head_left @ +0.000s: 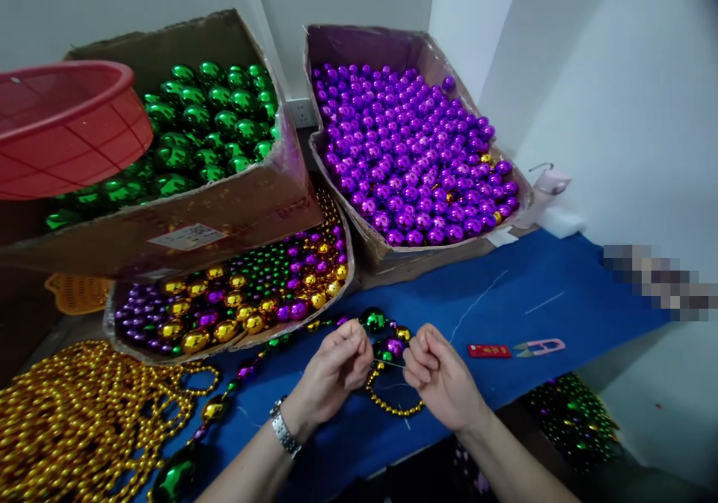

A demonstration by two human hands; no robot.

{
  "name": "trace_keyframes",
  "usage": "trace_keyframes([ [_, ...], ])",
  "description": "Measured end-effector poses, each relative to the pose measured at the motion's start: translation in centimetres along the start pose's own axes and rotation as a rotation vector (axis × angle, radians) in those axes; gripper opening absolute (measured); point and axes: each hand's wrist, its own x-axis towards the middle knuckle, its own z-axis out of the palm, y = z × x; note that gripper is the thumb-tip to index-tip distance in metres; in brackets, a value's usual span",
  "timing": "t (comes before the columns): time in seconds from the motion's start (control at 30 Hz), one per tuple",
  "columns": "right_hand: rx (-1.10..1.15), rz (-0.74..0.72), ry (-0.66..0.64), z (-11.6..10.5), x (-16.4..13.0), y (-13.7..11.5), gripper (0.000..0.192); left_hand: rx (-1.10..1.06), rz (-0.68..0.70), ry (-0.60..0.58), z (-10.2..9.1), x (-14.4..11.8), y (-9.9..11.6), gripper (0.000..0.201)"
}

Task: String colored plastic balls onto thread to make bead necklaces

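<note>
My hands: two; left hand (343,361) just below the frame's centre, right hand (440,376) a little right of it, well clear of each other.
Forearms: two, slanting up and inward from the bottom edge, wrists bent, knuckles raised.
Left fingers: curled, tips and thumb pinching a thin thread (389,362).
Right fingers: folded into a loose fist, gripping the thread's other side.
Thread: one stretch, pulled about straight across the gap between my hands.
Watch (284,427): one, metal band, on my left wrist.
Gold loop (394,411): one curve of small gold beads, hanging or lying under the gap; I cannot tell which.
Mixed strand (245,373): one, green, purple and gold, running from the lower left of the frame up to its centre, behind my hands.
Gold heap (84,421): one pile of bead strings at lower left, too tangled to count.
Blue cloth (426,305): one, under the strand.
Red packet (489,351): one, right of my right hand.
Snips (532,348): one pink-handled pair, just beside the packet.
Cardboard boxes: three; the assorted-bead box (351,264) left of centre, the green-bead box (252,211) at upper left, the purple-bead box (393,258) at upper centre, with a few gold beads among the purple.
Red basket (67,144): one, at the upper left edge.
Wall socket (301,113): one, between the two upper boxes.
</note>
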Motion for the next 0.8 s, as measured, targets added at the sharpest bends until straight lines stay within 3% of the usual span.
trace_keyframes([
  [0.17,-0.218,0.038,-0.039,-0.4,-0.8,0.4,0.029,0.218,-0.064,0.118,-0.8,-0.7,-0.7,0.029],
  [0.3,-0.380,0.065,-0.059,-0.3,-1.1,0.4,0.029,0.247,-0.112,0.149,-1.1,-1.3,-1.1,0.030],
  [0.4,-0.658,0.039,-0.054,0.4,-0.9,-0.5,0.013,0.395,0.027,0.144,-0.3,-1.5,-0.1,0.027],
  [0.5,-1.147,-0.032,-0.086,1.8,-0.5,-1.5,0.027,0.701,0.213,0.138,0.8,-1.6,1.1,0.023],
  [0.57,-1.324,-0.082,-0.131,2.7,-0.4,-1.9,0.021,0.805,0.266,0.135,1.3,-1.5,1.4,0.022],
  [0.63,-1.394,-0.154,-0.153,3.4,-0.3,-2.2,0.013,0.788,0.287,0.148,1.5,-1.4,1.1,0.023],
  [0.8,-1.407,-0.204,-0.209,4.3,0.0,-3.4,0.018,0.509,0.272,0.120,1.7,-0.9,-0.5,0.021],
])
